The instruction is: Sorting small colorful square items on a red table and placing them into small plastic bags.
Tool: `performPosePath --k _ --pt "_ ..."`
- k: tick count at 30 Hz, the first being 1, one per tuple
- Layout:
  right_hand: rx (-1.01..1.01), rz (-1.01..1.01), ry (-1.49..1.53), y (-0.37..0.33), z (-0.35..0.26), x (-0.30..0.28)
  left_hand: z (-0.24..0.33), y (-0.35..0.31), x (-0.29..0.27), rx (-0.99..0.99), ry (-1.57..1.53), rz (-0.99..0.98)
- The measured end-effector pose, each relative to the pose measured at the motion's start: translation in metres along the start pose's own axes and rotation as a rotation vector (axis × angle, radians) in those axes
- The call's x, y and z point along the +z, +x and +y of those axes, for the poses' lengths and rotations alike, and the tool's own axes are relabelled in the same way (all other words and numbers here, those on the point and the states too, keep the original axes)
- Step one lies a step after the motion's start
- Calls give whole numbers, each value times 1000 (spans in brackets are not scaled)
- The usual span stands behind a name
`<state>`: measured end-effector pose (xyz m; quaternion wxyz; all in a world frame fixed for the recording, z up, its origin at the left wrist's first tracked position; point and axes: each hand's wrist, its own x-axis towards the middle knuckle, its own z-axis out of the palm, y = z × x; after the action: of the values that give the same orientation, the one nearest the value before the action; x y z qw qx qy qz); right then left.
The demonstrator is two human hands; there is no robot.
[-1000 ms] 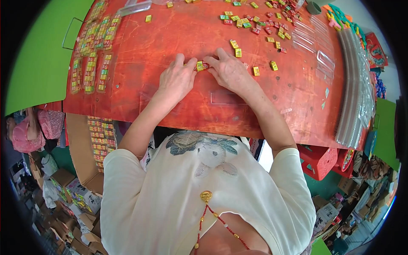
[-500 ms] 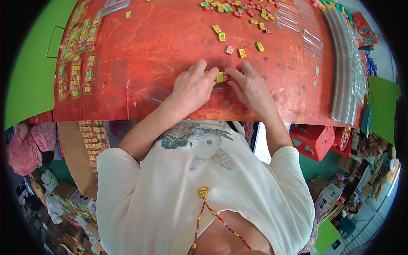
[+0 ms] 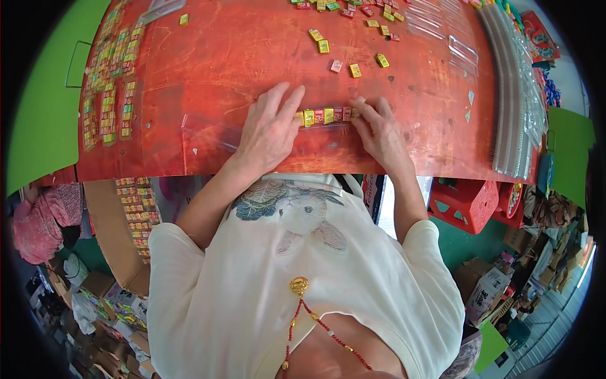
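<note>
A row of small yellow, red and pink boxes (image 3: 328,115) lies crosswise in front of me, with a clear plastic edge showing along its near side. My left hand (image 3: 268,129) is at the row's left end, fingers stretched and apart, its thumb side near the end box. At the right end, my right hand (image 3: 380,132) has thumb and fingers bent closely around the last box. Beyond the hands lie a loose pink box (image 3: 336,66) and a yellow box (image 3: 355,71). A clear plastic tray (image 3: 208,131) lies beside my left forearm, hard to make out.
Filled rows of little boxes (image 3: 108,112) line the red table's (image 3: 208,69) left side. Several loose boxes (image 3: 349,12) are scattered at the far side. Clear empty trays (image 3: 464,57) and a long stack of clear plastic trays (image 3: 510,101) lie right. Below stands a red plastic stool (image 3: 467,205).
My hands have moved apart, uncovering more of the box row between them. The left fingers have spread and moved left; the right hand has shifted right. The view has shifted slightly.
</note>
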<state>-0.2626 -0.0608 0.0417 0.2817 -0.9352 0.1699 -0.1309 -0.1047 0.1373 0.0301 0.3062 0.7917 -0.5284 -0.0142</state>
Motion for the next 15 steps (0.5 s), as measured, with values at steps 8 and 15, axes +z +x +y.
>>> performPosePath --k 8,15 --pt "-49 31 -66 -6 -1 10 9 -18 18 20 146 -328" --pt "-81 155 -24 -18 -4 19 14 -14 16 0 64 -311"
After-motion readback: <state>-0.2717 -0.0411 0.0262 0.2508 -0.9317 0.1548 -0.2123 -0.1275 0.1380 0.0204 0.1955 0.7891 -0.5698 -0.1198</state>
